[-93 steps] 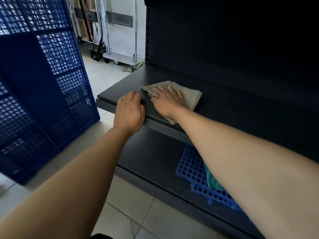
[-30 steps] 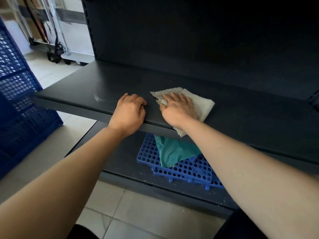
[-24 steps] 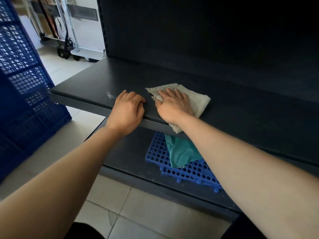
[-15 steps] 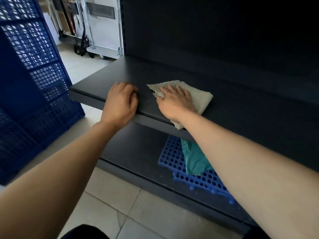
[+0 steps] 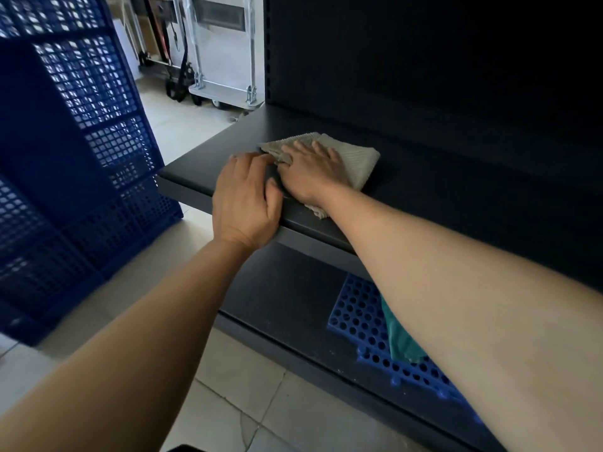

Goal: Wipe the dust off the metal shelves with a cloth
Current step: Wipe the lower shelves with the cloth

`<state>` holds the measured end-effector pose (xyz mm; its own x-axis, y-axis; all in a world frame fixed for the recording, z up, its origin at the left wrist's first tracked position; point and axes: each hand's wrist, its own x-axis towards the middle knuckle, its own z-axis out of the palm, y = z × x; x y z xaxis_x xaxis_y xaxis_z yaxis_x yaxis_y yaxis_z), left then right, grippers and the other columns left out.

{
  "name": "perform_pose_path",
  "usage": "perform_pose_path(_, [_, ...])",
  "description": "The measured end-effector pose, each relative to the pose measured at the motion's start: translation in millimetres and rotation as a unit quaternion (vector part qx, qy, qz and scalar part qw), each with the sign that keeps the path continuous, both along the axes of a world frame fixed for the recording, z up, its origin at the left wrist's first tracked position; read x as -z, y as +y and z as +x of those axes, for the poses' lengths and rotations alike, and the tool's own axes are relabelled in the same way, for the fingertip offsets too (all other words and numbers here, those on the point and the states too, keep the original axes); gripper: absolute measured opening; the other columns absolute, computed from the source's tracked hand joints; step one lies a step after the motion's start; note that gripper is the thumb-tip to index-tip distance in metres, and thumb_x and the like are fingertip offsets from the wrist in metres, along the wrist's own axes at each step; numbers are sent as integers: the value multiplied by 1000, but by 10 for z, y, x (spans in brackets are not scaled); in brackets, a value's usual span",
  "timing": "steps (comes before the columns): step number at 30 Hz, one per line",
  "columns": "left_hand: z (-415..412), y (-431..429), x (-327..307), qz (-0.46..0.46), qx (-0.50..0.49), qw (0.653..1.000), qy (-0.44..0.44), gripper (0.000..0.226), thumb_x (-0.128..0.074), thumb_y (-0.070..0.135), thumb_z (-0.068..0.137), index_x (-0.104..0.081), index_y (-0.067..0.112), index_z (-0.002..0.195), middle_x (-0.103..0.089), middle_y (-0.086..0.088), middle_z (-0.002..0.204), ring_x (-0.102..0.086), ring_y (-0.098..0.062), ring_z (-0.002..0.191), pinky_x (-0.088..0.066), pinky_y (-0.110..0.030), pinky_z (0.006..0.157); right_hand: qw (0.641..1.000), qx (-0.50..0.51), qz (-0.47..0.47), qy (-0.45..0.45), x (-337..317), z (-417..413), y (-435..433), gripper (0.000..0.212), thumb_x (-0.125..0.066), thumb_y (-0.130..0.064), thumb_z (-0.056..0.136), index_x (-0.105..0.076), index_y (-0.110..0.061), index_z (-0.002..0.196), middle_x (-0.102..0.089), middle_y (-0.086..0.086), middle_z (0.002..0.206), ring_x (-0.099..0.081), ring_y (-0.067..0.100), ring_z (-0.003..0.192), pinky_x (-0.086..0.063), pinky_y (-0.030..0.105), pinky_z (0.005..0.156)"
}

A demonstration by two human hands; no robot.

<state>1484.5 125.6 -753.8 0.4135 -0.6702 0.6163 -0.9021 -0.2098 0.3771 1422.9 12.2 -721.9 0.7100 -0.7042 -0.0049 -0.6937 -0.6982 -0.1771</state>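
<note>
A beige ribbed cloth (image 5: 355, 161) lies folded on the dark metal shelf (image 5: 440, 190), near its left end. My right hand (image 5: 313, 171) presses flat on the cloth, fingers spread toward the far left, and a corner of the cloth hangs over the shelf's front edge. My left hand (image 5: 244, 200) rests curled over the front edge of the shelf, just left of the right hand and touching it. A lower shelf (image 5: 287, 295) sits beneath.
A blue perforated mat (image 5: 362, 318) with a teal cloth (image 5: 401, 337) on it lies on the lower shelf. Tall blue plastic crates (image 5: 71, 158) stand on the left. A metal trolley (image 5: 222, 76) stands behind. Tiled floor (image 5: 261, 402) runs below.
Both hands and the cloth have slid left along the shelf toward its left end over the last second. My left hand now touches the right hand.
</note>
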Motion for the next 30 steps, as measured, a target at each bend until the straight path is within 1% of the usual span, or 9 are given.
perform_pose_path(5, [-11, 13, -22, -2, -5, 1000, 10, 44, -29, 24, 82, -56, 2, 109, -57, -21, 107, -52, -37, 98, -40, -46, 94, 1000, -13, 1, -1, 4, -49, 63, 53, -21, -40, 100, -15, -31, 152, -9, -8, 161, -3, 20, 148, 1, 40, 118])
perform_pose_path(10, [-17, 15, -49, 19, -14, 1000, 13, 47, -28, 26, 83, -53, 2, 115, -56, -21, 109, -51, -37, 100, -37, -41, 91, 1000, -3, 6, -19, 27, -296, 264, 52, -20, -39, 100, -15, -31, 151, -9, -8, 161, -1, 18, 148, 2, 39, 119])
perform_pose_path(13, [-35, 1, -71, 39, -4, 999, 23, 46, -29, 29, 86, -51, 4, 118, -56, -19, 113, -50, -35, 104, -38, -41, 92, 1000, 6, 5, -20, 33, -437, 274, 52, -21, -41, 100, -18, -32, 151, -11, -9, 160, -3, 17, 148, 1, 39, 119])
perform_pose_path(16, [57, -1, -121, 43, 7, 997, 58, 41, -31, 29, 90, -52, 6, 117, -56, -18, 114, -49, -33, 106, -38, -41, 92, 1000, 6, -3, -18, 23, -394, 246, 53, -22, -43, 98, -19, -32, 151, -12, -9, 160, -5, 18, 148, 0, 41, 119])
perform_pose_path(18, [194, 7, -172, 25, -9, 995, 96, 38, -33, 26, 92, -54, 5, 116, -56, -19, 116, -49, -33, 109, -38, -41, 95, 1000, 5, -1, -19, 23, -331, 198, 54, -22, -44, 98, -19, -32, 151, -11, -9, 160, -4, 19, 148, 0, 42, 119])
perform_pose_path(20, [305, 9, -199, 22, -32, 993, 112, 33, -35, 22, 95, -55, 4, 114, -56, -19, 117, -48, -31, 110, -37, -40, 96, 1000, 7, -2, -17, 27, -271, 123, 55, -22, -44, 98, -18, -32, 151, -10, -8, 160, -4, 20, 148, 0, 41, 119])
perform_pose_path(23, [339, -13, -179, 38, -47, 994, 91, 31, -36, 23, 95, -57, 6, 111, -58, -16, 114, -47, -30, 109, -35, -40, 97, 1000, 16, -6, -15, 25, -149, -20, 55, -22, -44, 98, -19, -30, 151, -11, -7, 161, -5, 21, 148, 0, 42, 119])
perform_pose_path(27, [345, 0, -152, 41, -54, 995, 67, 35, -34, 24, 92, -56, 7, 113, -59, -15, 115, -48, -30, 110, -27, -39, 107, 1000, 26, -2, -9, 21, 87, -199, 55, -21, -44, 97, -19, -30, 151, -11, -7, 160, -5, 21, 148, 0, 41, 118])
perform_pose_path(30, [344, 4, -146, 35, -53, 996, 59, 35, -34, 24, 92, -57, 8, 113, -60, -14, 113, -49, -30, 109, -26, -42, 110, 999, 33, -3, -12, 13, 262, -337, 55, -21, -43, 97, -21, -30, 151, -13, -6, 160, -7, 22, 147, -2, 41, 118])
